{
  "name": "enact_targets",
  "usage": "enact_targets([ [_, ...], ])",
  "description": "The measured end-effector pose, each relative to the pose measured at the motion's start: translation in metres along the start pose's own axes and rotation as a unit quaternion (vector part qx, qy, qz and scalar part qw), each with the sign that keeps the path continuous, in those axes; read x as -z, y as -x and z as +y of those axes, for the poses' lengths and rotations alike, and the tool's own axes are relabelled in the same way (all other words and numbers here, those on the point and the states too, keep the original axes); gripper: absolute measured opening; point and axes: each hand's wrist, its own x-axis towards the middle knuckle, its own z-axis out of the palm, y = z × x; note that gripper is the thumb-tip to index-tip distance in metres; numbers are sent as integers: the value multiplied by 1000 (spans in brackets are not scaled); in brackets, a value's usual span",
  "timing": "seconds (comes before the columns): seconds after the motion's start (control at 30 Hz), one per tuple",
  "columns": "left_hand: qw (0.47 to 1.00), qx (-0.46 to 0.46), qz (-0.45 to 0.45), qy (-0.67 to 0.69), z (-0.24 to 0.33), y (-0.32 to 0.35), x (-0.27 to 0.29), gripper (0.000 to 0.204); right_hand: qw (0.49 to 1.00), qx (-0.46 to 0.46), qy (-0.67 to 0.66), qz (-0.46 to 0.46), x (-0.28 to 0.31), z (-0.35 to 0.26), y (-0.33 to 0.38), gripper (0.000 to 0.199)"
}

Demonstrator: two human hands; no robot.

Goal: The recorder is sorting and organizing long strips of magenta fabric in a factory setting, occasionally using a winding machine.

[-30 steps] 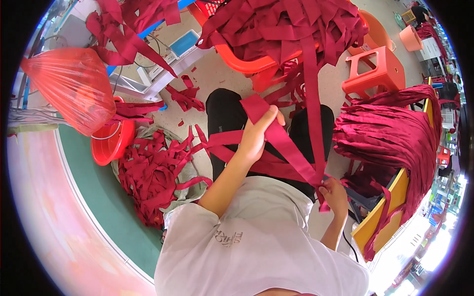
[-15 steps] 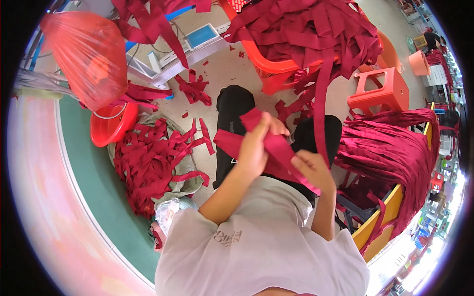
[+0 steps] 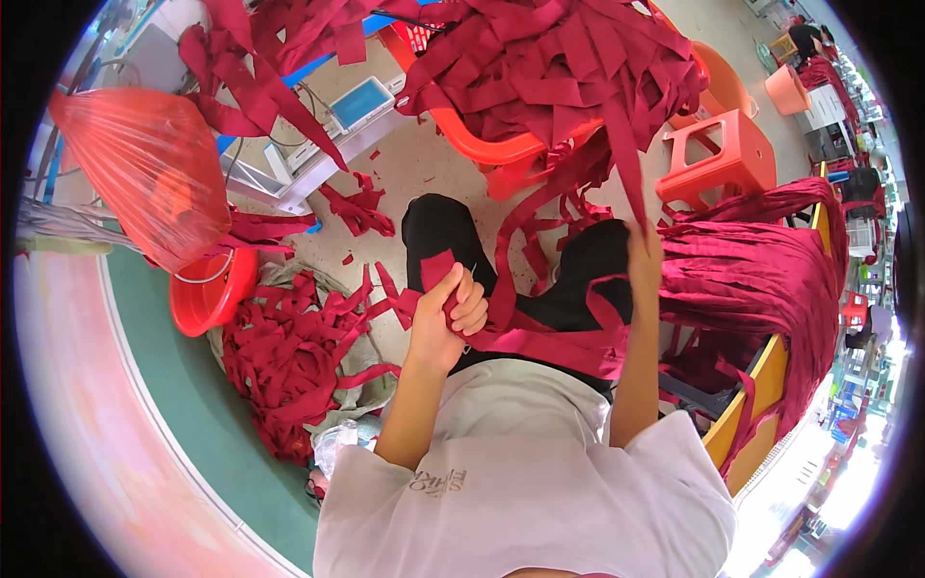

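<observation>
My left hand [image 3: 448,313] is closed over my lap around a dark red fabric strip, whose end [image 3: 437,266] sticks up above the fist. More of the strip [image 3: 568,349] lies across my thighs toward the right forearm. Out over my right knee, my right hand [image 3: 646,262] is closed at the lower end of a hanging red strip [image 3: 624,159]. That strip runs down from a heap of red strips [image 3: 549,77] piled in an orange-red basket [image 3: 472,146]. The right fingertips are partly hidden.
Loose red strips [image 3: 294,356] lie heaped on a sack at the left, beside a red basin [image 3: 204,301] and a hanging red plastic bag [image 3: 154,173]. An orange-red stool [image 3: 723,159] stands at the right, near long red strips draped over a yellow-edged frame [image 3: 771,414].
My right hand has left the strip near the left hand and reached forward to the hanging one. My left hand has drawn back leftward and closed into a fist. The view has shifted slightly.
</observation>
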Motion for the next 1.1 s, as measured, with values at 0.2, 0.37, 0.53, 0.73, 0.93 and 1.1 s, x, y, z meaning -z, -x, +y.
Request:
enact_targets([
  [0.2,1000,13,-16,21,-1,-12,-5,38,923,-261,270,-84,112,284,123,44],
  [0.37,988,3,-156,-11,-3,5,-44,32,844,-200,443,-229,107,280,157,38],
  [0.53,874,129,-468,18,0,47,-144,20,961,48,260,83,59,121,52,27],
  [0.73,780,291,-553,45,13,62,-199,12,958,285,12,3,-27,-161,-41,18],
  [0.93,745,-128,-638,149,-36,72,-198,24,833,480,268,-65,-134,-165,-154,39],
  [1.1,597,-282,-707,255,-49,42,-239,30,807,382,442,-90,-151,-151,-171,55],
])
